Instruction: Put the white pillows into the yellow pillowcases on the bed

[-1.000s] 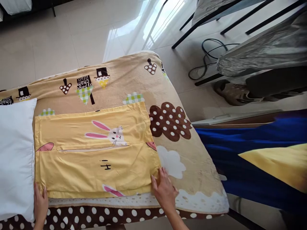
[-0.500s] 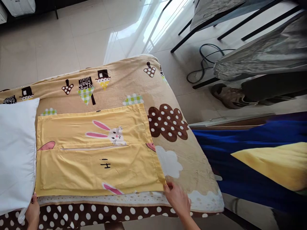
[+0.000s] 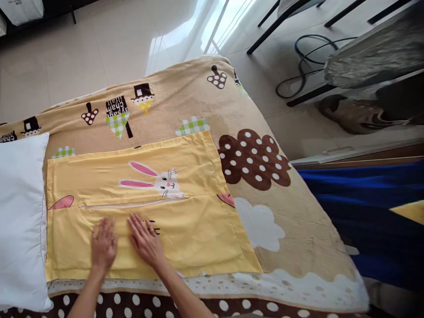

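A yellow pillowcase [image 3: 198,176] with a printed rabbit lies spread out flat, a slit opening running across its middle. My left hand [image 3: 104,245] rests on its lower half, palm down with fingers stretched out. To the right of it, my right hand [image 3: 145,240] lies flat on the same cloth, partly covering the black lettering. Both sets of fingertips point toward the slit, just below it. At the left edge a white pillow [image 3: 21,221] sits beside the pillowcase, its seam along the pillowcase's left side.
Underneath is a beige patterned blanket [image 3: 185,99] with a brown dotted border. Dark blue cloth [image 3: 361,207] hangs at the right. Beyond are a looped cable [image 3: 301,66], a person's shoe [image 3: 351,115] and chair legs on the tiled floor.
Both hands have let go of the pillowcase's lower corners and moved inward onto its lower half. My view has shifted slightly, and the person's foot appears farther right.
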`<action>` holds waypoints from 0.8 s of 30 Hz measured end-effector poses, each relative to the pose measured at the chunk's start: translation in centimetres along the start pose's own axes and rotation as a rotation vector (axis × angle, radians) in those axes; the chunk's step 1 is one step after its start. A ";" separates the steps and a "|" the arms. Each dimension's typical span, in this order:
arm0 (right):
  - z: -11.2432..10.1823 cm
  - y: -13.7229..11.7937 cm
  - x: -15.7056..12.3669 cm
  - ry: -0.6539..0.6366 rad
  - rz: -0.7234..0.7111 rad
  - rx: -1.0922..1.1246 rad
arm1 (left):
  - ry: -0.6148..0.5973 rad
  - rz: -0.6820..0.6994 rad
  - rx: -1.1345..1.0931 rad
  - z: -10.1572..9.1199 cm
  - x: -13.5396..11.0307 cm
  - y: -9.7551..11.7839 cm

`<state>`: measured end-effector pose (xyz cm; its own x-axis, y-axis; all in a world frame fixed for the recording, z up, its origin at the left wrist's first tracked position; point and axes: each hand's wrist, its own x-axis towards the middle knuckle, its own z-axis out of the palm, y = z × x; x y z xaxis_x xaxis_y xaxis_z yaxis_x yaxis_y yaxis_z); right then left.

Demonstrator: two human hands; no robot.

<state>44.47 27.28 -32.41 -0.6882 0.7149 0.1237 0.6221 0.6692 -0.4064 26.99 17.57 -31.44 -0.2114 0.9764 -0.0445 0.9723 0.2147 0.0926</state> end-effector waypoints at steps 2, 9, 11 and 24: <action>-1.5 4.8 -3.1 0.020 0.095 -0.061 | 0.032 -0.149 0.077 -0.7 -2.2 -4.9; -7.4 17.2 -13.6 0.036 0.540 -0.273 | 0.094 -0.592 0.049 -3.9 -8.6 -14.4; -7.3 15.6 -12.2 0.039 0.563 -0.290 | 0.143 -0.754 0.014 -4.0 -7.3 -12.1; -3.4 3.7 4.2 -0.115 -0.033 0.093 | -0.085 0.037 -0.146 -2.8 7.1 5.5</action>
<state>45.14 33.48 -30.29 -0.7497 0.6608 0.0357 0.5644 0.6666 -0.4870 30.55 25.78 -28.50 -0.1600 0.9796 -0.1217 0.9531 0.1854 0.2391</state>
